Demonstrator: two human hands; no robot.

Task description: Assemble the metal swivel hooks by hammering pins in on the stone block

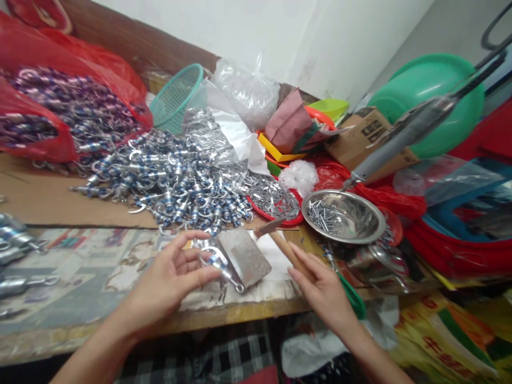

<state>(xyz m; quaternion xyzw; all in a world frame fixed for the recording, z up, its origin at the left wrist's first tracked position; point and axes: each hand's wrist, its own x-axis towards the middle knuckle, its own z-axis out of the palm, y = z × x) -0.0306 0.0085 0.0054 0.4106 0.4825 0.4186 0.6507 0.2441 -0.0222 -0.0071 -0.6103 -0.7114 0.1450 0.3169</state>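
A person's two bare hands work at a cluttered table edge. The left hand (176,277) pinches a small swivel clip (219,265) between thumb and fingertips: a shiny silver piece with a blue band, a curved hook at its top and a ring at its lower end. It sits just below the picture's centre, touching the metal plate (245,257), a dull grey, worn rectangle lying flat at the clip's 3 o'clock. The right hand (320,285) rests with fingers loosely extended on a wooden handle (286,248), which lies at the plate's 3 o'clock.

At 12 o'clock from the clip, a large heap of clips (176,181), too many to count, spreads over clear plastic. One steel bowl (343,216) at 2 o'clock holds a cluster of small screws. One red dish (276,202) beside it holds small metal parts. One teal mesh basket (178,96) lies tipped at 11 o'clock. Red bags (68,106) at 10 o'clock hold more clips.
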